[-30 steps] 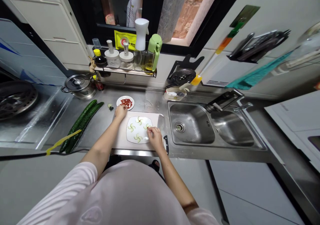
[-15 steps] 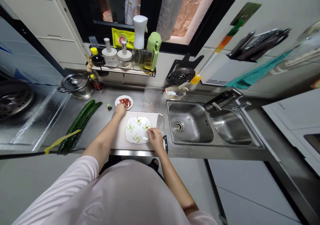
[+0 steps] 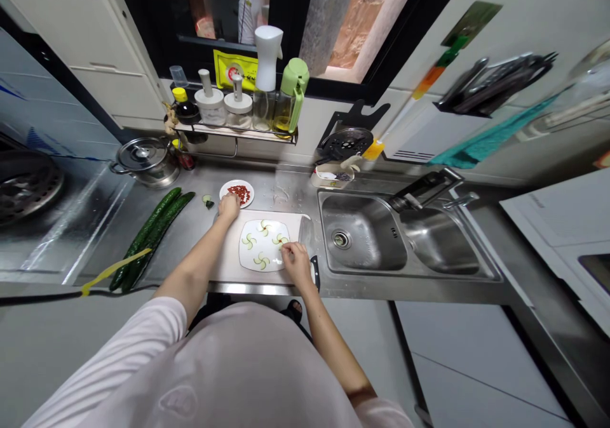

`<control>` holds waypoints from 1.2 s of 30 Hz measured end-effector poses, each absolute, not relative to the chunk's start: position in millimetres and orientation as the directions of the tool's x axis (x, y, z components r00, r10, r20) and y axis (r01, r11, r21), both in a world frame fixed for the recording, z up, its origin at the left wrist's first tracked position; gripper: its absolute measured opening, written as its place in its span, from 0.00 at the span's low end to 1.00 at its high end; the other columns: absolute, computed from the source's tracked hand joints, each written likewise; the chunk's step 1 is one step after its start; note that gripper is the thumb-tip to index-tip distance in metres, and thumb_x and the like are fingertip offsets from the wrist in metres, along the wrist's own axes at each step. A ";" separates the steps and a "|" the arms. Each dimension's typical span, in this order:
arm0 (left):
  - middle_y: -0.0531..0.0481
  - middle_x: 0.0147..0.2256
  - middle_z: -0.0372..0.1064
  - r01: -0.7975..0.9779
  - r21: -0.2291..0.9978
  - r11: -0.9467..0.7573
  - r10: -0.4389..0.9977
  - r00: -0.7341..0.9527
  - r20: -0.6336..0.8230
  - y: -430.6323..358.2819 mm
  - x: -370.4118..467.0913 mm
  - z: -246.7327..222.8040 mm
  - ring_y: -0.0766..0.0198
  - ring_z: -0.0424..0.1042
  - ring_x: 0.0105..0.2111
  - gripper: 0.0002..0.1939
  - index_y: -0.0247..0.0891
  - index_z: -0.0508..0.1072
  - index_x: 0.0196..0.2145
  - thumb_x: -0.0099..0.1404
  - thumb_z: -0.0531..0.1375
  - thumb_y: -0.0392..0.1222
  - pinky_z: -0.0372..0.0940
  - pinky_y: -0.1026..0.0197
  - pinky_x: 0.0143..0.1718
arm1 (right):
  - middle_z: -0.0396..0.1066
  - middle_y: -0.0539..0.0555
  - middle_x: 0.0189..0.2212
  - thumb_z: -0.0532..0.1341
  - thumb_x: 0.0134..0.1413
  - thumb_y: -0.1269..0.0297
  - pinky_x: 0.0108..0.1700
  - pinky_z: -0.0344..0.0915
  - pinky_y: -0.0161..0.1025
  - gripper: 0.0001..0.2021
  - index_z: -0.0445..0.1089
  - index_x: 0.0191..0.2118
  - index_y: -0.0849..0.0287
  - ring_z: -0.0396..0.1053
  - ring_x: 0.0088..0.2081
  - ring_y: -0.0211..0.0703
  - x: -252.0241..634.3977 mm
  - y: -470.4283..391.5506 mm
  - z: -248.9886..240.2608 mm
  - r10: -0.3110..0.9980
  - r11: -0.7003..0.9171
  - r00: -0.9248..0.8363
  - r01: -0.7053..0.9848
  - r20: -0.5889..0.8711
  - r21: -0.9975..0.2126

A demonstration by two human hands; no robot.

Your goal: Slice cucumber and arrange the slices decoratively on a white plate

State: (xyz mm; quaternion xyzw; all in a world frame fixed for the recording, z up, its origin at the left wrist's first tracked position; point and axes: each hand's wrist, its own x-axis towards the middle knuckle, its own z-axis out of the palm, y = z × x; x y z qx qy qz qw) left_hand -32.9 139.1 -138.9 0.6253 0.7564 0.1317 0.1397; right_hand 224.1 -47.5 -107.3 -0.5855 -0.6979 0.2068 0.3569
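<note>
While red bits [image 3: 241,193] lie just beyond the left hand [image 3: 229,206], a green swirl [image 3: 279,242] adjoins the right hand [image 3: 296,263]; neither grip is readable.

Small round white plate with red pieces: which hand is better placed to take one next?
Probably the left hand: it is at the round white plate, while the right hand is at the squarish white plate.

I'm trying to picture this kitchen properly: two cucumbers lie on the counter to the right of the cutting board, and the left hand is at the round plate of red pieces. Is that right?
Not quite: in the head view, the two cucumbers lie on the counter to the left of the cutting board. The left hand is at the round plate of red pieces.
</note>
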 end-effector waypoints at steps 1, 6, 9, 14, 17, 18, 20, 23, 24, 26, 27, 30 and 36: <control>0.35 0.45 0.70 0.880 0.429 0.205 0.977 -0.208 -0.040 138.6 -34.2 -139.9 0.51 0.69 0.45 0.15 0.35 0.75 0.40 0.65 0.51 0.43 0.62 0.55 0.44 | 0.70 0.53 0.31 0.54 0.58 0.68 0.41 0.59 0.40 0.08 0.70 0.34 0.57 0.63 0.36 0.45 224.0 -47.6 -107.6 0.965 0.228 -0.060 0.670 0.255 -0.707; 0.45 0.34 0.73 0.564 0.782 0.265 0.938 -0.338 -0.074 135.4 -35.1 -146.3 0.60 0.70 0.35 0.10 0.36 0.74 0.32 0.61 0.55 0.43 0.62 0.61 0.40 | 0.69 0.53 0.31 0.54 0.58 0.68 0.41 0.59 0.40 0.07 0.69 0.34 0.57 0.63 0.36 0.45 222.9 -48.1 -108.2 0.964 0.238 -0.070 0.660 0.258 -0.712; 0.48 0.29 0.72 0.243 0.943 0.226 0.920 -0.370 -0.126 132.4 -29.1 -145.4 0.64 0.69 0.31 0.08 0.35 0.72 0.29 0.57 0.58 0.43 0.62 0.63 0.38 | 0.69 0.54 0.31 0.54 0.58 0.68 0.42 0.60 0.40 0.07 0.70 0.34 0.57 0.63 0.36 0.45 221.6 -47.2 -108.4 0.962 0.246 -0.074 0.652 0.263 -0.717; 0.52 0.26 0.70 -0.098 0.981 0.171 0.926 -0.325 -0.193 120.2 -18.8 -126.2 0.68 0.66 0.27 0.12 0.35 0.71 0.28 0.51 0.63 0.46 0.61 0.65 0.33 | 0.69 0.54 0.31 0.53 0.59 0.67 0.42 0.60 0.41 0.08 0.70 0.35 0.57 0.64 0.36 0.45 217.1 -43.6 -106.7 0.958 0.265 -0.093 0.647 0.271 -0.715; 0.54 0.22 0.66 -0.156 0.972 0.174 0.937 -0.279 -0.213 107.7 -15.9 -109.5 0.71 0.60 0.22 0.13 0.35 0.71 0.28 0.51 0.64 0.48 0.56 0.68 0.26 | 0.69 0.53 0.31 0.53 0.59 0.67 0.42 0.60 0.41 0.08 0.70 0.35 0.57 0.64 0.36 0.45 213.7 -39.1 -100.6 0.957 0.274 -0.104 0.639 0.273 -0.719; 0.55 0.22 0.65 -0.172 0.969 0.178 0.939 -0.265 -0.220 103.2 -15.1 -104.1 0.72 0.58 0.21 0.13 0.35 0.71 0.28 0.51 0.63 0.49 0.53 0.68 0.25 | 0.69 0.53 0.31 0.53 0.59 0.67 0.42 0.60 0.41 0.08 0.70 0.35 0.56 0.64 0.36 0.45 212.6 -36.7 -97.6 0.955 0.279 -0.108 0.635 0.275 -0.720; 0.56 0.22 0.64 -0.191 0.965 0.177 0.945 -0.240 -0.221 94.2 -13.2 -94.2 0.73 0.55 0.19 0.14 0.35 0.71 0.30 0.52 0.64 0.49 0.50 0.68 0.23 | 0.69 0.53 0.31 0.54 0.59 0.67 0.43 0.60 0.41 0.08 0.70 0.34 0.56 0.64 0.37 0.45 210.5 -30.5 -90.2 0.951 0.294 -0.113 0.627 0.289 -0.722; 0.55 0.23 0.64 -0.188 0.969 0.158 0.960 -0.202 -0.195 80.8 -8.4 -80.8 0.73 0.55 0.20 0.13 0.36 0.70 0.30 0.53 0.63 0.49 0.50 0.68 0.22 | 0.69 0.53 0.32 0.54 0.58 0.67 0.43 0.60 0.41 0.07 0.70 0.34 0.56 0.64 0.37 0.45 206.7 -18.1 -75.9 0.941 0.320 -0.117 0.617 0.319 -0.719; 0.55 0.24 0.64 -0.178 0.973 0.148 0.965 -0.192 -0.182 76.1 -6.4 -76.5 0.73 0.55 0.20 0.13 0.36 0.70 0.29 0.53 0.63 0.49 0.49 0.68 0.22 | 0.70 0.53 0.32 0.54 0.58 0.66 0.43 0.60 0.41 0.07 0.70 0.34 0.56 0.64 0.37 0.45 205.1 -13.7 -70.3 0.935 0.336 -0.125 0.611 0.331 -0.717; 0.55 0.24 0.63 -0.142 0.982 0.121 0.975 -0.168 -0.144 66.5 -2.0 -67.9 0.73 0.55 0.20 0.12 0.36 0.69 0.28 0.55 0.62 0.49 0.50 0.68 0.23 | 0.70 0.53 0.33 0.55 0.59 0.65 0.44 0.60 0.42 0.07 0.70 0.34 0.56 0.64 0.38 0.45 201.5 -5.5 -57.9 0.921 0.367 -0.127 0.600 0.369 -0.710; 0.55 0.23 0.63 -0.115 0.989 0.096 0.981 -0.157 -0.113 61.5 0.2 -63.5 0.72 0.56 0.21 0.12 0.37 0.68 0.28 0.56 0.61 0.49 0.51 0.68 0.23 | 0.70 0.53 0.33 0.55 0.59 0.65 0.44 0.60 0.42 0.07 0.70 0.35 0.56 0.64 0.38 0.45 199.5 -1.9 -51.3 0.912 0.386 -0.129 0.591 0.389 -0.708; 0.54 0.25 0.64 -0.020 1.000 -0.015 0.992 -0.129 0.012 47.0 6.3 -51.4 0.71 0.60 0.25 0.12 0.37 0.68 0.28 0.59 0.59 0.49 0.56 0.67 0.28 | 0.69 0.53 0.33 0.55 0.60 0.64 0.45 0.59 0.42 0.07 0.70 0.36 0.56 0.63 0.40 0.45 192.9 6.3 -31.9 0.893 0.429 -0.143 0.563 0.428 -0.706; 0.53 0.27 0.65 0.083 0.994 -0.070 0.994 -0.080 0.076 27.6 14.7 -35.4 0.68 0.63 0.29 0.12 0.37 0.69 0.29 0.60 0.58 0.49 0.59 0.66 0.34 | 0.68 0.54 0.38 0.54 0.62 0.61 0.49 0.58 0.45 0.09 0.71 0.39 0.55 0.62 0.44 0.47 181.3 13.8 -8.1 0.886 0.449 -0.182 0.568 0.426 -0.690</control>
